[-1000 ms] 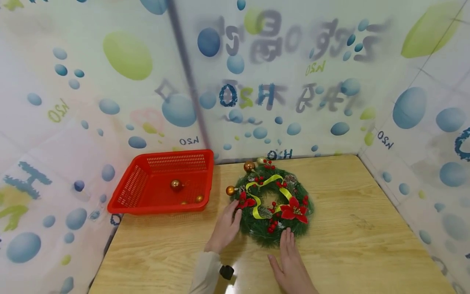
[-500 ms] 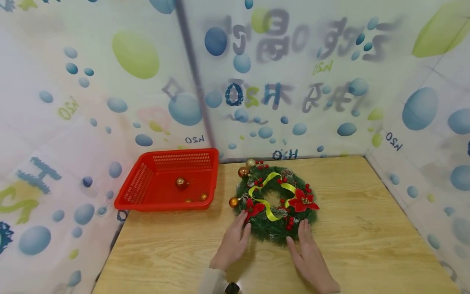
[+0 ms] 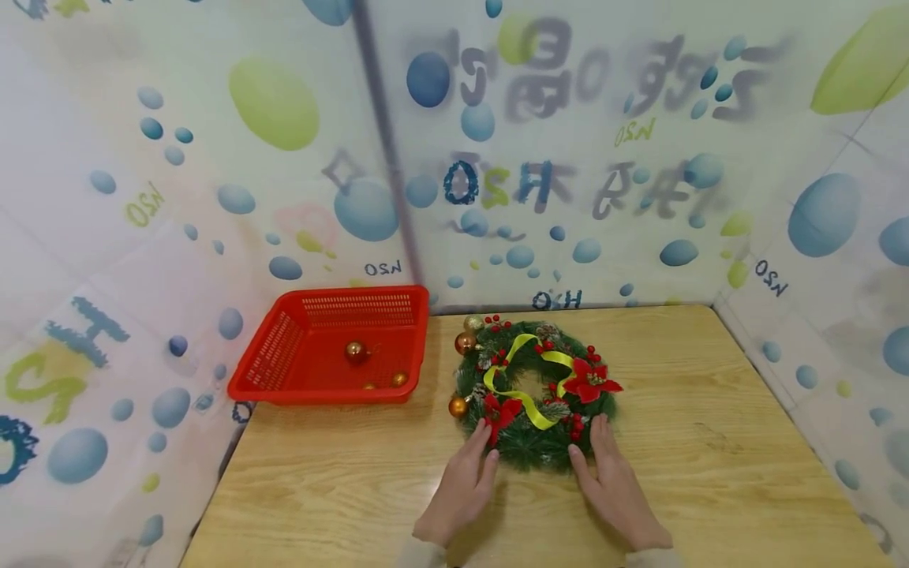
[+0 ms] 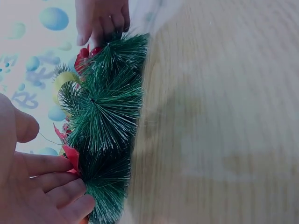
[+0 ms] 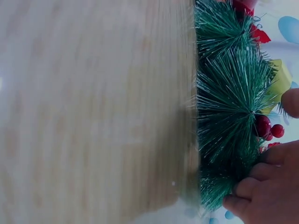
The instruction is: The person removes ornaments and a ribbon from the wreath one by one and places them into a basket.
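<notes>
A green pine wreath (image 3: pixel 533 451) lies flat on the wooden table, trimmed with a loose yellow ribbon (image 3: pixel 521 341), red poinsettias (image 3: pixel 591 382), red berries and pinecones. Baubles sit at its left edge, among them an orange one (image 3: pixel 458 406). My left hand (image 3: pixel 460 491) touches the wreath's front left side by a poinsettia (image 4: pixel 71 156), fingers extended and thumb apart. At the front right, my right hand (image 3: pixel 616 491) rests its fingers against the rim. In the right wrist view, the fingertips of my right hand (image 5: pixel 268 186) are partly hidden in the needles near red berries (image 5: pixel 263 125).
A red plastic basket (image 3: pixel 334 397) stands to the left at the back of the table (image 3: pixel 710 473), with a few gold-brown baubles (image 3: pixel 356 352) inside. Behind and at both sides hang patterned curtains or walls (image 3: pixel 639 197).
The wreath has turned counterclockwise: its left baubles came nearer to me and the right poinsettia moved away. My right hand moved from the front edge to the front right; both hands stay at the rim.
</notes>
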Demonstrator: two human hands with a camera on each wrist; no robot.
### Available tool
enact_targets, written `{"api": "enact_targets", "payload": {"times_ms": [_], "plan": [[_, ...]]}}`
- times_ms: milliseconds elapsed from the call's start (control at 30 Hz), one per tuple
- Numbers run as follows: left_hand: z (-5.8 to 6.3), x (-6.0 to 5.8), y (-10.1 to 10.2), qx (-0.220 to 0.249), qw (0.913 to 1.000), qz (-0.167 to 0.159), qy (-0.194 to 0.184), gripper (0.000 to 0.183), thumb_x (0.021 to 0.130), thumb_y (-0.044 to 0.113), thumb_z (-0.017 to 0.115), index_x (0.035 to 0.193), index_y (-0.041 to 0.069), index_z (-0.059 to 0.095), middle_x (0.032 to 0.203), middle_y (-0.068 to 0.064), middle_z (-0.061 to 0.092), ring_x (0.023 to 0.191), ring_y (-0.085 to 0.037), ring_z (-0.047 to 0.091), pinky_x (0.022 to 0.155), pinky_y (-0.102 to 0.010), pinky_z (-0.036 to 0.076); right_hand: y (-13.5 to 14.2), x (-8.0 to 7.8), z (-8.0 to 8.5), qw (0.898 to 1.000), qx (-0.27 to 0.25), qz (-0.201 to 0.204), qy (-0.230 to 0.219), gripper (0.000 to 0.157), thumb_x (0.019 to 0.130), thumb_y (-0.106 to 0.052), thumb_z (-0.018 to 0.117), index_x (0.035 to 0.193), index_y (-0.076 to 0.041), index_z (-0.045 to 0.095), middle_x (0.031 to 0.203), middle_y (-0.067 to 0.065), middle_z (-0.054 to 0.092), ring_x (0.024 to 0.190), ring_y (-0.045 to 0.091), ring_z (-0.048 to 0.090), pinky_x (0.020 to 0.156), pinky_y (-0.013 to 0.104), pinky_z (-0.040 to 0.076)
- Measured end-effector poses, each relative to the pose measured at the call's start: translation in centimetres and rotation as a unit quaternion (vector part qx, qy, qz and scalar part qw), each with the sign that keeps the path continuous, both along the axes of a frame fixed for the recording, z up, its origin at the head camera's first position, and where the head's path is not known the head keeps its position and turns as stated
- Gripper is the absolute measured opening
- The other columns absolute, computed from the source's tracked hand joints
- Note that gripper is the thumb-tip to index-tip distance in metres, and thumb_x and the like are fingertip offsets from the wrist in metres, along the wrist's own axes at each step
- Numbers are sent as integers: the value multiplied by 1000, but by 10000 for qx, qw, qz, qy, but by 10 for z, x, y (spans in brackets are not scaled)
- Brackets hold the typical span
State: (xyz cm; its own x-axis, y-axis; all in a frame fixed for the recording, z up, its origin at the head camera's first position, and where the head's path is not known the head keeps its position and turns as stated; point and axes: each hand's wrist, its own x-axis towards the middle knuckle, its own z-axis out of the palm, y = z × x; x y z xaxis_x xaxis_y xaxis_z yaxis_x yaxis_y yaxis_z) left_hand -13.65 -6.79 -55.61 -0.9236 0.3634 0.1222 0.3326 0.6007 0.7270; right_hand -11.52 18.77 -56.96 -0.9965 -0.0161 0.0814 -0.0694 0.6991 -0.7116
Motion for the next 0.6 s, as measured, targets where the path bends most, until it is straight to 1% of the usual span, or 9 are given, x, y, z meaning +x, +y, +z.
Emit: {"api": "enact_targets", "payload": {"times_ms": [100,333,467,600], "plan": [[0,4,1,23,10000,-5,22,51,110,27,39,151,-4,41,162,-19,33,147,-37,39,118,-54,36,4,-3,0,10000,-12,43,-12,81,108,-43,45,157,12,11,164,33,5,150,54,13,117,69,23],[0,11,4,91,9997,-115,189,51,110,25,40,150,-8,42,161,-23,35,144,-39,42,116,-54,38,13,-11,0,9997,-73,163,-164,83,107,-45,45,159,7,7,166,30,0,152,52,10,117,70,21],[-1,16,7,29,9997,-193,145,52,111,27,39,150,-7,41,161,-23,33,144,-39,42,116,-54,38,17,-15,0,9996,-65,193,-171,83,107,-45,45,159,6,5,167,29,-1,153,51,8,117,71,20],[-4,21,10,-52,9997,-226,111,54,111,29,39,152,-6,39,163,-22,29,145,-40,40,116,-54,38,19,-14,2,9997,-64,220,-129,82,108,-45,44,159,6,4,167,29,-2,153,51,7,117,70,20]]}}
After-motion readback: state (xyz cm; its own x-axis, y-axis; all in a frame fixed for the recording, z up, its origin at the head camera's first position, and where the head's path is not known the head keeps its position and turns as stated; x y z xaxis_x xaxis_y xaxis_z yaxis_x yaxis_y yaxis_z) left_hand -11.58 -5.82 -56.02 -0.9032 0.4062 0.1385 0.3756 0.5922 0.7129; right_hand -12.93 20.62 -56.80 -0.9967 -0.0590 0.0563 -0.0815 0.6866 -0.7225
